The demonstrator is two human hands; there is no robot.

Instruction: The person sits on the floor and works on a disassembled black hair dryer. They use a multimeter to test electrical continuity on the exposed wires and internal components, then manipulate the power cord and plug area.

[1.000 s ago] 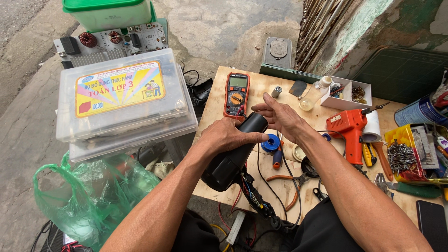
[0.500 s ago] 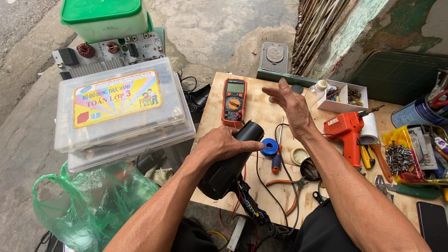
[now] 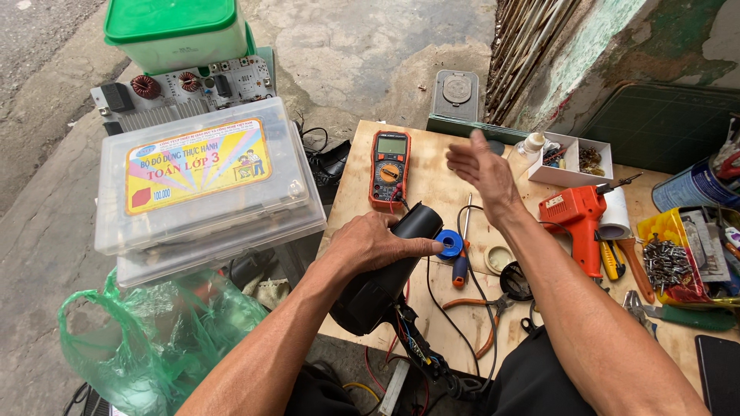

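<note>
My left hand (image 3: 370, 243) grips a black cylindrical device (image 3: 385, 271) that lies tilted over the near edge of the wooden table (image 3: 432, 185); wires hang from its lower end. My right hand (image 3: 482, 171) hovers open above the table, fingers spread, holding nothing, a little right of an orange and black multimeter (image 3: 390, 169). A blue tape roll (image 3: 449, 243) and a screwdriver (image 3: 461, 258) lie just beyond the black device's front end.
An orange glue gun (image 3: 576, 219), pliers (image 3: 482, 312), a white parts box (image 3: 572, 159), a yellow tray of screws (image 3: 671, 258) and a tin (image 3: 694, 186) crowd the table's right. Stacked clear plastic cases (image 3: 204, 189), a circuit board (image 3: 185, 88), a green-lidded tub (image 3: 177, 31) and a green bag (image 3: 146, 339) stand left.
My right hand let go of the black device's front end and lifted away, opening above the table. My left hand kept its hold on the device.
</note>
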